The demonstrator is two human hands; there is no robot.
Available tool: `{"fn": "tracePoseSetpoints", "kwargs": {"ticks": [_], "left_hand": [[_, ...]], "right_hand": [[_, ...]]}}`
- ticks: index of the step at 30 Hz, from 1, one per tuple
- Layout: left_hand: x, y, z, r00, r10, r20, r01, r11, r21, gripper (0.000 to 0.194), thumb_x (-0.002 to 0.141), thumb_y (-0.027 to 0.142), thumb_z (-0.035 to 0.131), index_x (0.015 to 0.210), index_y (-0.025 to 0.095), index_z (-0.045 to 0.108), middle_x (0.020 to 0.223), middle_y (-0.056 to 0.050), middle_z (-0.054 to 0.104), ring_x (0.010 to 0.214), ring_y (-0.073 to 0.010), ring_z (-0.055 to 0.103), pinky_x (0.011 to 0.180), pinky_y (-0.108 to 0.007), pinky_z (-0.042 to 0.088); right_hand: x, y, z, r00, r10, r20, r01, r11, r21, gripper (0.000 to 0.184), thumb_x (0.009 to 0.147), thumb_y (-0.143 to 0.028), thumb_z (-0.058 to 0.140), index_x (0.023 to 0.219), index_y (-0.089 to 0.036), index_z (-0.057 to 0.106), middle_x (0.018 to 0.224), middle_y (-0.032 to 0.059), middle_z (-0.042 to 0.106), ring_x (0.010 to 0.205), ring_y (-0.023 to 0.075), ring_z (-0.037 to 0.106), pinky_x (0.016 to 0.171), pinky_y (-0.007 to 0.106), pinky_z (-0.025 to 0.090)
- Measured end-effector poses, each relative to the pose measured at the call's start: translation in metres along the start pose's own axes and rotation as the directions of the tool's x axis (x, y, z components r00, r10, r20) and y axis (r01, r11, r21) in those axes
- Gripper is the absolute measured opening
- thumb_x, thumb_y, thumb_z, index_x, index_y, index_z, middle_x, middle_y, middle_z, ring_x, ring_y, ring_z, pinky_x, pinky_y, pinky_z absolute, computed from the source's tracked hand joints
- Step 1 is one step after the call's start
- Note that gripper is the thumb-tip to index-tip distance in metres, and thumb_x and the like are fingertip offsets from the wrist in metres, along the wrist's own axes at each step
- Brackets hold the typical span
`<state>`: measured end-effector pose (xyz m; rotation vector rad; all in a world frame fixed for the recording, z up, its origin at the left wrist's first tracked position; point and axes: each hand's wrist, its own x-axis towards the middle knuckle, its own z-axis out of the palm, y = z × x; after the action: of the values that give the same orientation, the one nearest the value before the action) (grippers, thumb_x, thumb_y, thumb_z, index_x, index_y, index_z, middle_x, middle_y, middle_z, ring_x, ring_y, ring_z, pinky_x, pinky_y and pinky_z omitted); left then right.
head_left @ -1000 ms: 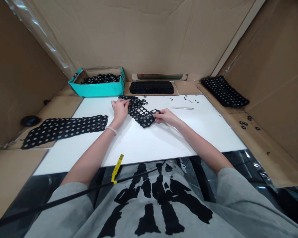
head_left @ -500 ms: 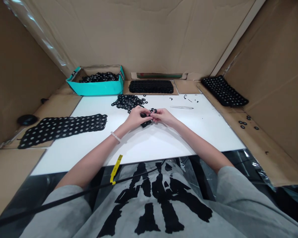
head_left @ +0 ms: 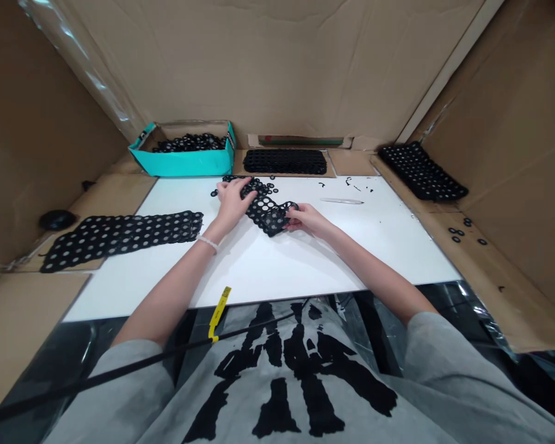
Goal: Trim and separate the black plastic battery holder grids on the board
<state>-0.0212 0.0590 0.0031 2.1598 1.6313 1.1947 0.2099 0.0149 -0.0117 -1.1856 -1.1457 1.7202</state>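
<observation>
Over the pile of loose black rings [head_left: 263, 186] near the back of the white board, my left hand [head_left: 231, 200] reaches with its fingers apart. My right hand [head_left: 303, 219] pinches the right end of a small black mesh piece [head_left: 272, 219] with round holes. That piece lies partly folded on the board, its upper left side close to my left fingers and the pile. Whether my left fingertips touch a ring is too small to tell.
A perforated black strip [head_left: 124, 237] lies at left beside a round black object [head_left: 58, 219]. Behind stand a turquoise box [head_left: 182, 163] of rings and folded black mesh [head_left: 284, 161]. A white pen [head_left: 342, 201], another mesh sheet [head_left: 423, 172] and loose rings [head_left: 457, 232] are at right.
My left hand has left the mesh piece and moved left and away from me to the ring pile. The right hand stays on the mesh, which now shows more fully.
</observation>
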Motion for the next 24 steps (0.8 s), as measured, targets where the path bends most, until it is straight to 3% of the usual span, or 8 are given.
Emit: {"fn": "tracePoseSetpoints", "kwargs": {"ticks": [3, 6, 8, 11, 15, 18, 21, 24], "left_hand": [[-0.013, 0.027, -0.002, 0.933, 0.259, 0.249, -0.244, 0.966, -0.091, 0.032, 0.083, 0.045, 0.065, 0.098, 0.019, 0.073, 0.093, -0.007, 0.073, 0.093, -0.0245, 0.056, 0.09, -0.039, 0.041], [-0.027, 0.041, 0.002, 0.855, 0.384, 0.349, -0.352, 0.923, -0.153, 0.032, 0.077, 0.049, 0.072, 0.089, 0.02, 0.073, 0.086, -0.005, 0.072, 0.089, -0.0239, 0.053, 0.082, -0.036, 0.043], [-0.031, 0.042, 0.007, 0.867, 0.364, 0.34, -0.326, 0.931, -0.166, 0.031, 0.075, 0.049, 0.074, 0.088, 0.02, 0.074, 0.086, -0.005, 0.072, 0.091, -0.0245, 0.052, 0.08, -0.035, 0.044], [-0.03, 0.038, 0.012, 0.91, 0.241, 0.336, -0.182, 0.963, -0.197, 0.029, 0.072, 0.047, 0.075, 0.083, 0.02, 0.075, 0.083, -0.005, 0.074, 0.091, -0.0247, 0.055, 0.08, -0.035, 0.046], [-0.027, 0.039, 0.016, 0.899, 0.152, 0.41, -0.045, 0.965, -0.26, 0.018, 0.076, 0.037, 0.071, 0.08, 0.021, 0.078, 0.082, -0.004, 0.076, 0.082, -0.0223, 0.063, 0.08, -0.034, 0.048], [-0.026, 0.039, 0.018, 0.946, 0.12, 0.301, -0.051, 0.973, -0.226, 0.015, 0.076, 0.033, 0.07, 0.079, 0.022, 0.079, 0.082, -0.004, 0.076, 0.086, -0.0237, 0.065, 0.083, -0.035, 0.048], [-0.019, 0.026, 0.018, 0.992, -0.004, 0.124, 0.03, 0.978, -0.206, 0.019, 0.081, 0.033, 0.065, 0.083, 0.021, 0.079, 0.086, -0.005, 0.077, 0.086, -0.0243, 0.065, 0.083, -0.036, 0.048], [-0.008, 0.004, 0.013, 0.987, -0.155, -0.043, 0.15, 0.983, -0.102, 0.024, 0.087, 0.032, 0.057, 0.093, 0.021, 0.078, 0.099, -0.007, 0.075, 0.098, -0.0285, 0.061, 0.091, -0.043, 0.044]], "right_hand": [[-0.002, 0.0, 0.0, 0.999, -0.047, 0.011, 0.046, 0.999, 0.029, 0.03, 0.064, -0.016, 0.081, 0.077, -0.017, 0.054, 0.067, 0.0013, 0.068, 0.063, 0.0144, 0.068, 0.057, 0.021, 0.055], [-0.003, 0.001, -0.001, 0.994, -0.099, 0.055, 0.095, 0.993, 0.068, 0.04, 0.056, -0.018, 0.085, 0.083, -0.017, 0.056, 0.075, 0.0004, 0.07, 0.062, 0.011, 0.066, 0.064, 0.022, 0.056], [-0.004, 0.001, -0.001, 0.988, -0.127, 0.09, 0.12, 0.989, 0.084, 0.043, 0.054, -0.021, 0.086, 0.085, -0.017, 0.056, 0.076, -0.0004, 0.07, 0.061, 0.0093, 0.064, 0.066, 0.023, 0.055], [-0.003, 0.003, 0.001, 0.978, -0.162, 0.129, 0.151, 0.984, 0.089, 0.042, 0.054, -0.024, 0.084, 0.083, -0.017, 0.054, 0.077, -0.0014, 0.068, 0.062, 0.0084, 0.061, 0.066, 0.023, 0.053], [-0.001, 0.005, 0.007, 0.982, -0.162, 0.096, 0.158, 0.986, 0.055, 0.034, 0.053, -0.019, 0.075, 0.074, -0.019, 0.048, 0.067, -0.0055, 0.059, 0.059, 0.0084, 0.056, 0.06, 0.022, 0.048], [0.0, 0.007, 0.01, 0.978, -0.201, 0.054, 0.204, 0.978, -0.051, 0.023, 0.056, -0.018, 0.064, 0.064, -0.019, 0.042, 0.054, -0.0077, 0.044, 0.051, 0.0066, 0.044, 0.05, 0.02, 0.038], [0.002, 0.007, 0.007, 0.966, -0.258, -0.029, 0.249, 0.952, -0.178, 0.017, 0.056, -0.018, 0.057, 0.06, -0.019, 0.041, 0.053, -0.0071, 0.039, 0.051, 0.006, 0.036, 0.047, 0.019, 0.03], [0.003, 0.006, 0.003, 0.967, -0.238, -0.087, 0.212, 0.949, -0.232, 0.014, 0.055, -0.019, 0.055, 0.062, -0.019, 0.043, 0.055, -0.0061, 0.042, 0.053, 0.007, 0.039, 0.048, 0.019, 0.033]]}}
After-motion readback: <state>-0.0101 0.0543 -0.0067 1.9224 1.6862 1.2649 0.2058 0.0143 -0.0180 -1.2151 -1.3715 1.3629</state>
